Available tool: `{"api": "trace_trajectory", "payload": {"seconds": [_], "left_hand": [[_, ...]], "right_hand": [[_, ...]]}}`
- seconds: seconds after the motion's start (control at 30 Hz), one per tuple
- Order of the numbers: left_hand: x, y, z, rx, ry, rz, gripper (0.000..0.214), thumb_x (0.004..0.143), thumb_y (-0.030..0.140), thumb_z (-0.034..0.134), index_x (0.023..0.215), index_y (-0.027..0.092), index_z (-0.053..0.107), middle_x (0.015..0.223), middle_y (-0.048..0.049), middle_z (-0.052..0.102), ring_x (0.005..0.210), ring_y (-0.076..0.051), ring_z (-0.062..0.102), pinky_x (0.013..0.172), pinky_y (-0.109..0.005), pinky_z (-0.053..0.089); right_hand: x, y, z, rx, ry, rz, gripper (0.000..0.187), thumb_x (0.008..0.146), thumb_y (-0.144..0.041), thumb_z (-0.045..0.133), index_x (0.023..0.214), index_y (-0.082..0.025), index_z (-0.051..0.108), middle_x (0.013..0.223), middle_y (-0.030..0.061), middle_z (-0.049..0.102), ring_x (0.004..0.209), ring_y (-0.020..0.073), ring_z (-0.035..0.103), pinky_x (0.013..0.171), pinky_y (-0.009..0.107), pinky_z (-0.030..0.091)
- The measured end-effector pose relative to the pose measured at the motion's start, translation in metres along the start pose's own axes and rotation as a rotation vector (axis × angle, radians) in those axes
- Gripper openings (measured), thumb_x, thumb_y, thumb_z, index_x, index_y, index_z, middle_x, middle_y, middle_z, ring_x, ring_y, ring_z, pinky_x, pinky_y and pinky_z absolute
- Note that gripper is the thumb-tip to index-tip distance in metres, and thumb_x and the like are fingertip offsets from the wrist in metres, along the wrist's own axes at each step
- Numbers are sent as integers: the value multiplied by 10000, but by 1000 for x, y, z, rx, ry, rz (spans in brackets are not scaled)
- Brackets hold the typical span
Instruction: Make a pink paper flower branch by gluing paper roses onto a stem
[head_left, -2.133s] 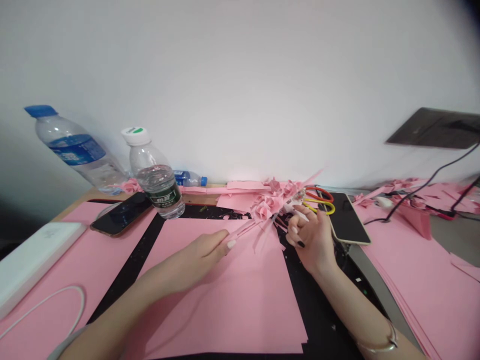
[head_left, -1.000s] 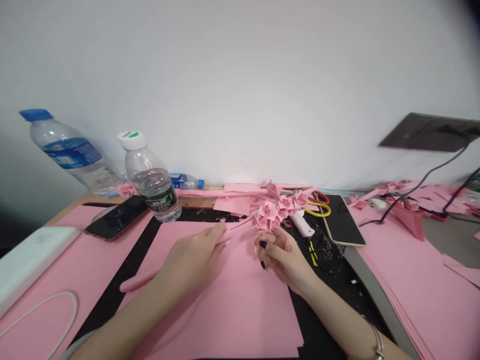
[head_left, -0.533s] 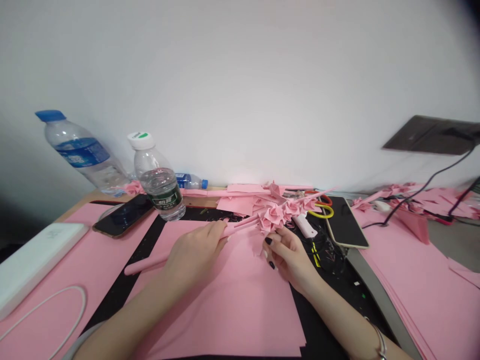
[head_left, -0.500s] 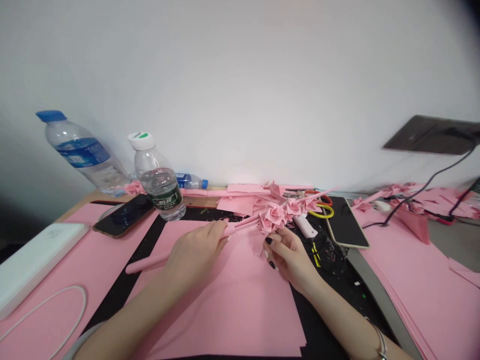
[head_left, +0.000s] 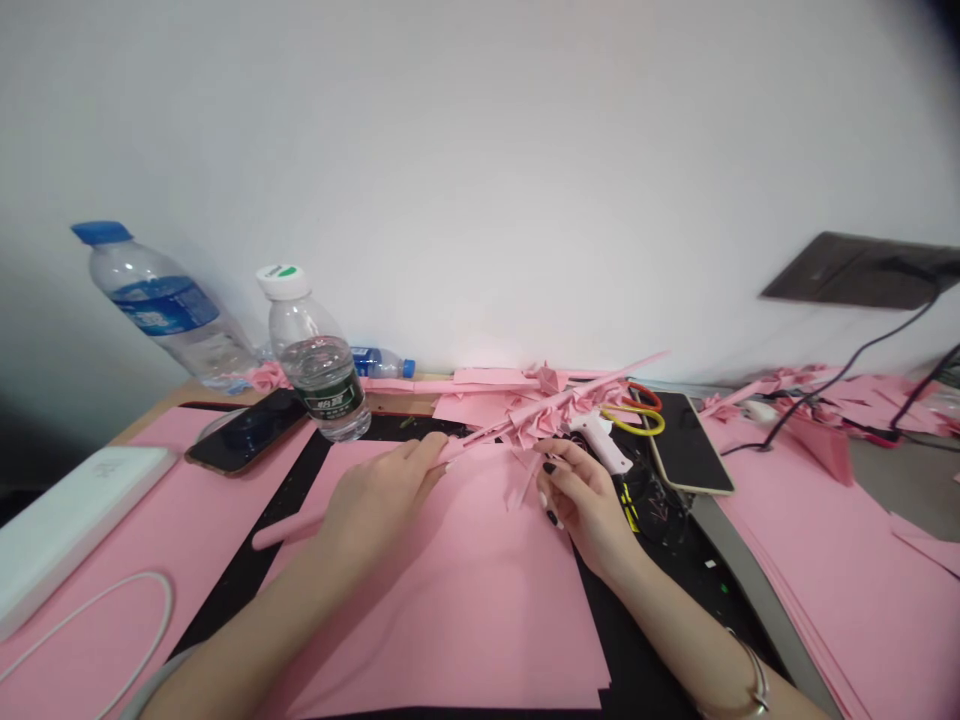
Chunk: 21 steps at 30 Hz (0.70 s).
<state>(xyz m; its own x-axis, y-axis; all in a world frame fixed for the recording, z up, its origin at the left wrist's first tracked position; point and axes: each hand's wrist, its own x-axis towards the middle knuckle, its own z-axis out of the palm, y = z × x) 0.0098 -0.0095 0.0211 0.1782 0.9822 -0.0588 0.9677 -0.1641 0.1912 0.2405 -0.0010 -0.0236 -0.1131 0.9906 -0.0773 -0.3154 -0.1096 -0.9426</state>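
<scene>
My left hand (head_left: 386, 500) is closed around the stem of a pink paper flower branch (head_left: 532, 425). The rolled stem's thick end (head_left: 289, 530) sticks out to the left, beneath my wrist. Folded pink blossoms line the branch's right half, and its thin tip points up to the right. Just below the blossoms, my right hand (head_left: 581, 500) has its fingers pinched together. A thin pale strip (head_left: 527, 482) hangs at those fingertips; its material is unclear. Under both hands lie pink paper sheets (head_left: 465, 620).
A water bottle (head_left: 319, 370), a phone (head_left: 247, 430) and a white power bank (head_left: 79, 520) stand or lie left. Yellow-handled scissors (head_left: 636, 424), a white tool resembling a glue gun (head_left: 606, 445) and a second phone (head_left: 691, 445) lie right. More paper (head_left: 847, 560) lies beyond.
The flower branch has rolled in my left hand, so its blossoms now hang below the thin stem and the tip sits higher. My right hand has shifted slightly right, away from the blossoms.
</scene>
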Motion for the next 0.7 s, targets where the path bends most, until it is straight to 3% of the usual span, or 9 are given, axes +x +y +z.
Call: {"api": "trace_trajectory", "payload": {"seconds": [0.13, 0.4, 0.53, 0.7], "left_hand": [[0, 0, -5, -22, -10, -40, 258, 1029, 286, 336, 1128, 188, 553, 1006, -78, 731, 911, -289, 711, 653, -313, 441], [2, -1, 2, 53, -17, 25, 240, 1009, 226, 338, 1035, 167, 569, 1025, -97, 699, 915, -263, 680, 667, -299, 429], [1, 3, 0, -15, -69, 20, 239, 1009, 258, 335, 1053, 204, 563, 960, -60, 711, 806, -237, 686, 642, -291, 420], [0, 2, -2, -117, -79, 26, 228, 1007, 322, 334, 995, 240, 547, 798, -3, 688, 701, -212, 654, 605, -272, 393]], "right_hand": [[0, -2, 0, -32, 59, -14, 278, 766, -335, 690, 976, -170, 616, 525, -62, 529, 435, 74, 395, 402, 173, 291], [2, 0, -3, -55, 93, -72, 173, 763, -285, 662, 876, -217, 549, 517, -75, 525, 423, 79, 385, 396, 182, 249], [0, 3, -2, -138, 43, -123, 112, 786, -281, 626, 801, -210, 541, 508, -75, 513, 415, 73, 363, 417, 201, 256], [-4, 1, 2, -263, -13, -128, 109, 779, -268, 602, 851, -188, 622, 485, -72, 507, 418, 90, 395, 437, 226, 273]]}}
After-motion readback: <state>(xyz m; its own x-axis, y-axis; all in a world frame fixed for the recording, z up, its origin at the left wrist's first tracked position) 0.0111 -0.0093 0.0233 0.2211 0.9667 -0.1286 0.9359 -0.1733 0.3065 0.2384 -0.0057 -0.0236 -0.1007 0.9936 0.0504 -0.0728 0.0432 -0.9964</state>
